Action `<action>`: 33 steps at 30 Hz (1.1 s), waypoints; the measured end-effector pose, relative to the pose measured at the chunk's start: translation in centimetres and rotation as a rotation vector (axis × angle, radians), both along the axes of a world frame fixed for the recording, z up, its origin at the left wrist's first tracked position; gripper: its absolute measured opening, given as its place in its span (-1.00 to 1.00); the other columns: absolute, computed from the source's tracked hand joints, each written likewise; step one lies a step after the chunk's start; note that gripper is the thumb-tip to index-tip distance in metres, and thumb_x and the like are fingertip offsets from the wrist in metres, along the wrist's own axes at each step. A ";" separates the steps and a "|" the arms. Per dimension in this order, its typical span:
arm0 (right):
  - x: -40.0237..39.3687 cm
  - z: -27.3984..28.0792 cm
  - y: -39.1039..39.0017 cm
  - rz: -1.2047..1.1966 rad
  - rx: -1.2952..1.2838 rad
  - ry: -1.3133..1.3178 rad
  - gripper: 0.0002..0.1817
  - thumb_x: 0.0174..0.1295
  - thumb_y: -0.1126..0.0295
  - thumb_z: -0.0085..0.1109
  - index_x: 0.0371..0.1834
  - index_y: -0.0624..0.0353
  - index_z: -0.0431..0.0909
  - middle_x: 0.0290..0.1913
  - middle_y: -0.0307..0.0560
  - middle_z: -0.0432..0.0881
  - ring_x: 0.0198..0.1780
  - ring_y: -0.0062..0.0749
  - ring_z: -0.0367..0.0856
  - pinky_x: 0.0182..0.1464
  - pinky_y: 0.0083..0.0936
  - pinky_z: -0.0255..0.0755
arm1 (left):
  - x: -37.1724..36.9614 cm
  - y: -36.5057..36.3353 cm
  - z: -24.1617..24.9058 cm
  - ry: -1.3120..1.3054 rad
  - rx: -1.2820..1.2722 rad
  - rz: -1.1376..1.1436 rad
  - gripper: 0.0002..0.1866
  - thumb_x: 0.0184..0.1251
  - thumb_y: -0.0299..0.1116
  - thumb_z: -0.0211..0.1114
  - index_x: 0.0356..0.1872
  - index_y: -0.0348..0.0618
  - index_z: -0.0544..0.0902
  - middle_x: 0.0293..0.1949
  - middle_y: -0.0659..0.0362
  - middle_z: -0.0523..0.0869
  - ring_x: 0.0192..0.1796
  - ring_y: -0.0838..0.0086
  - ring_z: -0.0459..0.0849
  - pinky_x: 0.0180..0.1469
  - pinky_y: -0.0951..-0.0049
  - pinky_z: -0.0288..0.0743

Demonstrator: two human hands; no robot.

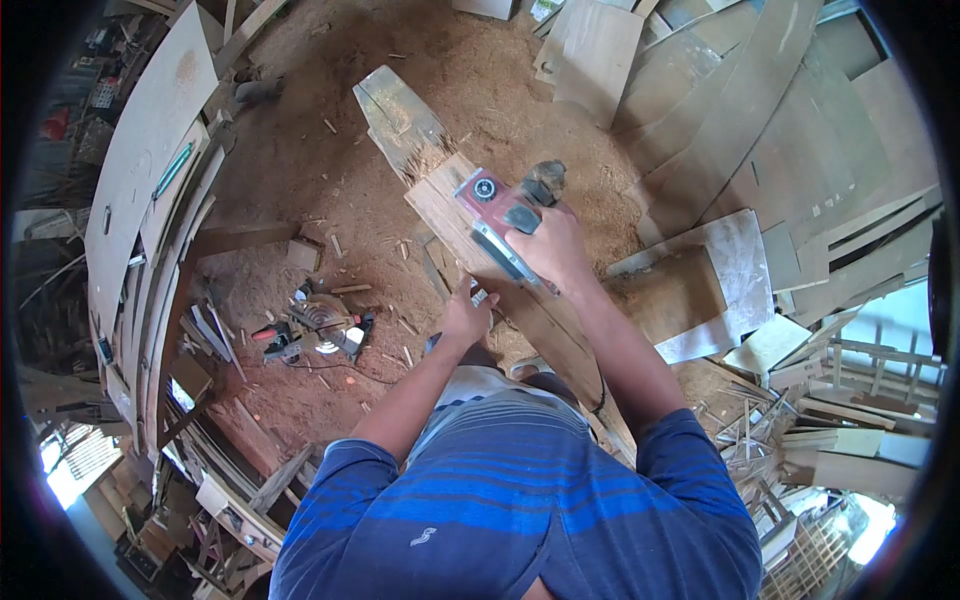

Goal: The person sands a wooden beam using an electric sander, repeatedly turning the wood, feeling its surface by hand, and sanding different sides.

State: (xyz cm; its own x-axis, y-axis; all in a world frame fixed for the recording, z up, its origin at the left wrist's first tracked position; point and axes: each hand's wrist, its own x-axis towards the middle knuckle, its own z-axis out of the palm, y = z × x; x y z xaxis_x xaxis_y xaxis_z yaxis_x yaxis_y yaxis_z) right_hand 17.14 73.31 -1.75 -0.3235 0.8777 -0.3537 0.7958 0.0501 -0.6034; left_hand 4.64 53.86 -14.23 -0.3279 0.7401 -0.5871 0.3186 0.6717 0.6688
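Observation:
My right hand [552,248] is wrapped around the rear handle of a dark red electric hand planer [490,203], which sits on a long wooden plank [440,196]. A black knob and a grey chip outlet show on the planer. My left hand [467,318] is at the plank's left edge, just below the planer. Its fingers are curled, with a small whitish thing [480,297] showing at them; what that is I cannot make out. The plank runs from under my body to the far end, where its surface looks rough and shavings lie on it.
On the dusty floor at left stands a power saw [325,325] with a cord. A workbench edge with stacked boards [160,210] and a teal tool [173,170] lies further left. Large plywood sheets [720,130] lean at right, above scrap wood [750,425]. Sawdust [520,110] covers the floor.

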 end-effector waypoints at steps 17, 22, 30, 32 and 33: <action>-9.4 0.0 6.0 0.004 0.006 0.049 -0.58 0.14 0.10 0.39 -0.18 0.28 0.86 -0.16 0.36 0.85 -0.01 0.29 0.85 0.14 0.01 0.69 | -0.3 -0.2 0.6 0.050 0.079 -0.079 -0.07 0.40 -0.27 0.56 0.64 -0.50 0.26 0.23 -0.32 0.78 0.25 -0.22 0.80 0.25 -0.02 0.72; -11.1 -1.4 6.9 0.010 0.063 0.082 -0.60 0.15 0.10 0.40 -0.20 0.26 0.86 -0.18 0.30 0.86 -0.05 0.24 0.86 0.10 -0.02 0.70 | 0.0 -0.9 -1.2 0.092 0.267 -0.023 -0.23 0.41 -0.09 0.56 0.40 -0.50 0.50 0.01 -0.38 0.82 0.09 -0.32 0.82 0.06 -0.13 0.75; -12.6 -1.7 8.0 0.032 0.058 0.119 -0.47 0.22 0.00 0.42 -0.17 0.38 0.85 -0.18 0.37 0.86 -0.06 0.21 0.89 0.07 -0.04 0.75 | -0.2 -1.0 -1.4 -0.009 0.225 -0.031 -0.11 0.42 -0.09 0.56 0.52 -0.58 0.39 0.11 -0.40 0.80 0.16 -0.27 0.83 0.15 -0.07 0.75; -13.2 -1.7 8.5 0.053 0.043 0.122 -0.47 0.23 -0.01 0.42 -0.16 0.37 0.85 -0.15 0.36 0.87 -0.05 0.20 0.89 0.07 -0.04 0.75 | 0.0 -1.0 -1.6 -0.008 0.214 -0.018 -0.08 0.42 -0.10 0.56 0.55 -0.61 0.36 0.15 -0.43 0.78 0.20 -0.25 0.82 0.18 -0.05 0.75; -14.0 -1.8 8.8 0.059 0.037 0.117 -0.48 0.24 -0.01 0.42 -0.14 0.35 0.85 -0.14 0.35 0.87 -0.05 0.19 0.89 0.07 -0.04 0.75 | 0.0 -0.9 -1.2 -0.005 0.217 -0.015 -0.12 0.41 -0.16 0.57 0.54 -0.57 0.37 0.16 -0.42 0.78 0.21 -0.23 0.82 0.21 -0.05 0.73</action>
State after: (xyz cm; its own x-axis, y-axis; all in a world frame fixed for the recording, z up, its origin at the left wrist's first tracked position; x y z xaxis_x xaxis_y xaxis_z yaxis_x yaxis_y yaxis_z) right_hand 3.17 82.08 -3.55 -0.4123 0.8675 -0.2782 0.7149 0.1188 -0.6890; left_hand 4.60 52.93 -15.39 -0.3135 0.8542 -0.4148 0.3241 0.5069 0.7987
